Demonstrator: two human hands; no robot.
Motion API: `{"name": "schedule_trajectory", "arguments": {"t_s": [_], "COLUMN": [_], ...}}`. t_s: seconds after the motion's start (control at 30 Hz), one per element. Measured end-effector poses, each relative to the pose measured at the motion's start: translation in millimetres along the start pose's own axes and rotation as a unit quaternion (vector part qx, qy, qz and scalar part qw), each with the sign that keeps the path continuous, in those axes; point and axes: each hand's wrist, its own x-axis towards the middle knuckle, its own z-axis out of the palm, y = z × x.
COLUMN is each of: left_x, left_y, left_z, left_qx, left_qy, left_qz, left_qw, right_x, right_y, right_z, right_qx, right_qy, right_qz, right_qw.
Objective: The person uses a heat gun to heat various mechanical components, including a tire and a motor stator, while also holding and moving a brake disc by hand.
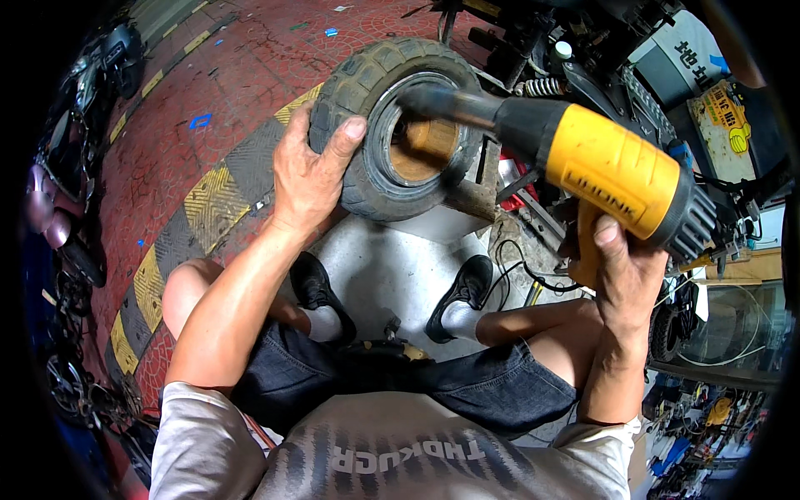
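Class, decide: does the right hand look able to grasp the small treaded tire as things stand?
Probably not: the right hand grips the yellow power tool, whose dark nose crosses in front of the tire.

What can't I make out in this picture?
All in the head view:
The left hand: some fingers, hidden behind the tyre.
The right hand: some fingers, hidden by its palm and the yellow power tool.
The tool's dark tip: blurred; contact with the wheel unclear.
The motorcycles: cut off by the dark left rim.
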Motion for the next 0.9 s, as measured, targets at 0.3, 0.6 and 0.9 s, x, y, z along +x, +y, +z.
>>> {"name": "schedule_trajectory", "arguments": {"t_s": [0.3,0.6,0.9], "left_x": [7,12,11], "left_y": [-8,-16,-15], "left_z": [-5,0,1], "left_qx": [-0.028,-0.081,-0.096], "left_qy": [-0.002,0.012,0.006], "left_qz": [-0.022,-0.052,-0.043], "left_qw": [0.999,0.995,0.994], "right_x": [4,-19,-8], "right_y": [22,10,15], "right_z": [-38,-33,-11], "right_qx": [-0.081,-0.089,-0.004], "right_qy": [0.068,-0.071,-0.02], "right_qz": [-0.031,0.157,-0.009], "right_qw": [0.994,0.981,1.0]}}
